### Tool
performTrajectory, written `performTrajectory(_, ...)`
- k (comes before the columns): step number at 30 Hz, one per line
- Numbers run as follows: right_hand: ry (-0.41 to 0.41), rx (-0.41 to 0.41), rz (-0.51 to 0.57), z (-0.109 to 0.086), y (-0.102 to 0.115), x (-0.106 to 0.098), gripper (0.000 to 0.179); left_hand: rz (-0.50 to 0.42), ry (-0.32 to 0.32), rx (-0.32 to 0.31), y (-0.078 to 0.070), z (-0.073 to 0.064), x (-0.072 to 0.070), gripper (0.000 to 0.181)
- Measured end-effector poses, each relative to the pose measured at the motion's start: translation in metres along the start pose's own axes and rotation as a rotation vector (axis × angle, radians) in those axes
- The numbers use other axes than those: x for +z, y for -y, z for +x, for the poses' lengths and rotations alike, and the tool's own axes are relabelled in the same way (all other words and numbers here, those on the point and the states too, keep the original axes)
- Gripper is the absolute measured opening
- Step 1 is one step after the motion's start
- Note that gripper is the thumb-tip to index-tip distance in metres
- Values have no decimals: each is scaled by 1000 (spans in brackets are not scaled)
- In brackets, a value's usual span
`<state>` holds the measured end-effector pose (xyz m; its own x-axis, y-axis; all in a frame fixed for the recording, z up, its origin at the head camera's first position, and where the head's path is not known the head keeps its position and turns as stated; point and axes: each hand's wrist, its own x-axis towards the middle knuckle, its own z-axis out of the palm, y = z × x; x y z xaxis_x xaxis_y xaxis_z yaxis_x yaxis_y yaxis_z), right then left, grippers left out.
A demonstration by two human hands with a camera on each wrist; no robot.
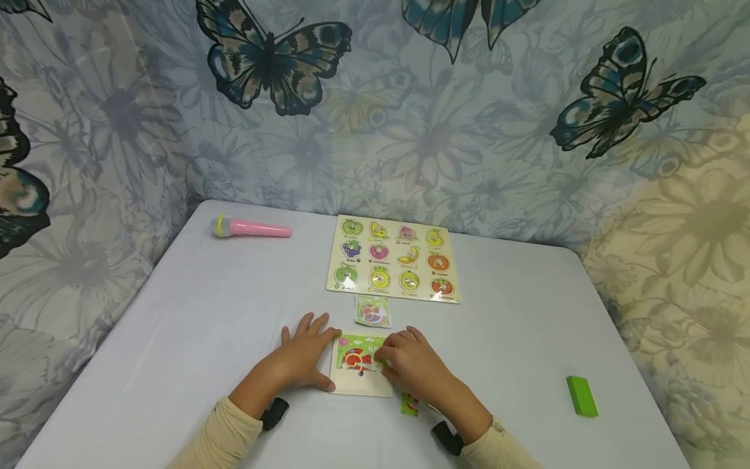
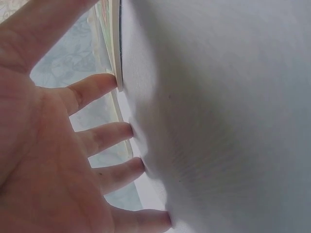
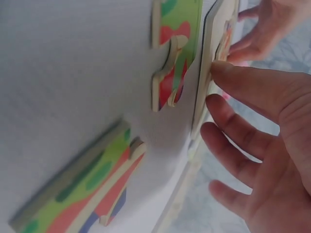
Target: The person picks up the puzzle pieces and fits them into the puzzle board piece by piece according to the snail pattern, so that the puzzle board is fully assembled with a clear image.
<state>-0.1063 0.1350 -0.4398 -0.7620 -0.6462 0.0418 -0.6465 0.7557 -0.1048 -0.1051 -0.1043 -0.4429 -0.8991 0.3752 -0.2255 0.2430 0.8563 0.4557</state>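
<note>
A small wooden jigsaw board (image 1: 360,385) lies in front of me, its picture of a red animal (image 1: 354,358) on green partly filled in. My left hand (image 1: 301,358) spreads its fingers at the board's left side, with thumb and index fingertip touching its edge. In the left wrist view the other fingertips rest on the white table. My right hand (image 1: 418,365) bends over the board's right part, thumb and index finger pinching a puzzle piece that they mostly hide. Near that hand lie loose puzzle pieces, one green and red (image 1: 409,404), another striped (image 3: 92,189).
Behind the board lies a small picture card (image 1: 372,312), then a large fruit puzzle board (image 1: 394,259). A pink toy microphone (image 1: 258,228) is at the back left, and a green block (image 1: 582,396) at the right. A butterfly-patterned wall covering (image 1: 410,130) surrounds the table (image 1: 504,312).
</note>
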Motion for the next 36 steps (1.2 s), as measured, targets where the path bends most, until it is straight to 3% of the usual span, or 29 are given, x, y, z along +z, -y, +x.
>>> performTrajectory(7, 3, -9, 38, -5, -2, -7, 20, -1, 4, 5, 2, 2, -1, 92)
performTrajectory(12, 28, 29, 73, -17, -10, -18, 24, 5, 0, 0, 3, 5, -3, 93)
performTrajectory(22, 162, 56, 114, -49, -11, -18, 24, -5, 27, -7, 2, 4, -3, 93)
performTrajectory(36, 129, 26, 68, -56, -5, -13, 25, -15, 21, -2, 4, 3, -4, 93)
